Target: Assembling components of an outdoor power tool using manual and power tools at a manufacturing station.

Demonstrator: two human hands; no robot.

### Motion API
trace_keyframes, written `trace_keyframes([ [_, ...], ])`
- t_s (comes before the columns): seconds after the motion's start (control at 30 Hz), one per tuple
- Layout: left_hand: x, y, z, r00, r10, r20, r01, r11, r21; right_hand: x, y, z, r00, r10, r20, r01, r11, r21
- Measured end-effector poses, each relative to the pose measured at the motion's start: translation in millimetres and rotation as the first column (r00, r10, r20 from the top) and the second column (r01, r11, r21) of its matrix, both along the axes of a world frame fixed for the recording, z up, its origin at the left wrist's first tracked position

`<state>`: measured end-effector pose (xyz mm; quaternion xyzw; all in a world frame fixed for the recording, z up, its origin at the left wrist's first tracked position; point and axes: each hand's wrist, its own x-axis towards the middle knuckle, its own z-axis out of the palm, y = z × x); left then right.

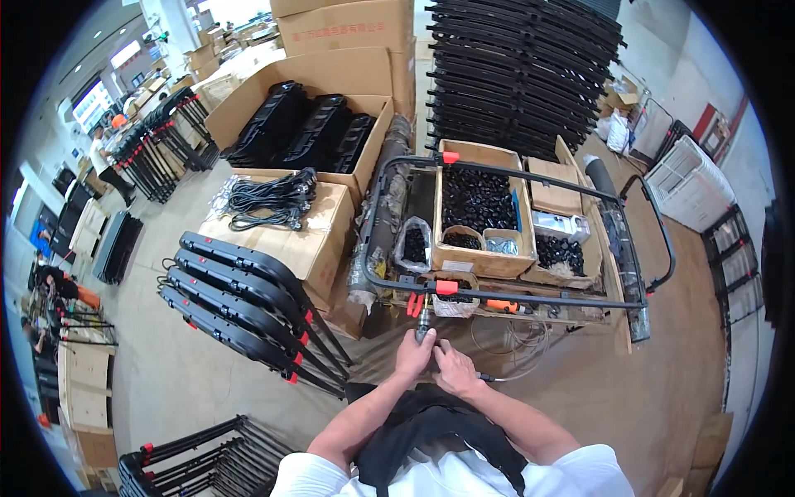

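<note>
"Where's the driver [425, 321]?"

"In front of the person, pointing away, its tip at the near bar of the black frame [538, 300], just left of a red clip [447, 287]. Whether the tip is seated, I can't tell."

"And the fingers?"

"Those of the left hand [412, 354] are wrapped round the driver. The right hand [454, 370] is just beside it, fingers curled; what they pinch, if anything, is hidden."

"What might go wrong?"

"The tip could slip and scratch the bar, I'd judge, if the driver tilts. Neither hand steadies the frame, so a hard push could shift it on the table [571, 317]."

"Anything else?"

"The hose [497, 379] runs out by the right hand, with loops near the table; a snag could tug the driver aside. An open box [497, 266] of black parts shows inside the frame's outline, so a jolt might knock it."
</note>
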<state>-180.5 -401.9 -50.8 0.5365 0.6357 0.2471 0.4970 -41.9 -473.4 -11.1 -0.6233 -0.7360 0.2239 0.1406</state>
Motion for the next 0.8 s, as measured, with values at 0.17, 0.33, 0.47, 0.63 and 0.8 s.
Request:
trace_keyframes([
  [0.17,3.0,-12.6,-10.9,0.998,0.057,-0.009,-0.056,0.996,0.067,5.0,-7.2,5.9,0.999,0.036,0.034,-0.037,0.999,0.031],
  [0.33,18.1,-20.5,-11.3,1.0,-0.014,0.027,0.013,1.0,0.014,18.3,-22.4,3.7,0.999,-0.042,0.017,0.042,0.999,-0.016],
  [0.47,30.0,-20.9,-4.5,0.998,-0.045,0.034,0.044,0.999,0.016,32.1,-23.2,-2.9,0.997,-0.078,0.026,0.078,0.997,0.005],
  [0.63,28.5,-20.5,-8.1,0.999,-0.026,0.048,0.024,0.999,0.027,33.5,-22.1,3.5,0.997,-0.072,0.008,0.072,0.997,-0.027],
  [0.8,32.2,-20.3,-5.8,0.999,-0.044,0.0,0.044,0.996,0.082,38.9,-24.9,-8.5,0.995,-0.09,-0.035,0.091,0.996,0.008],
])
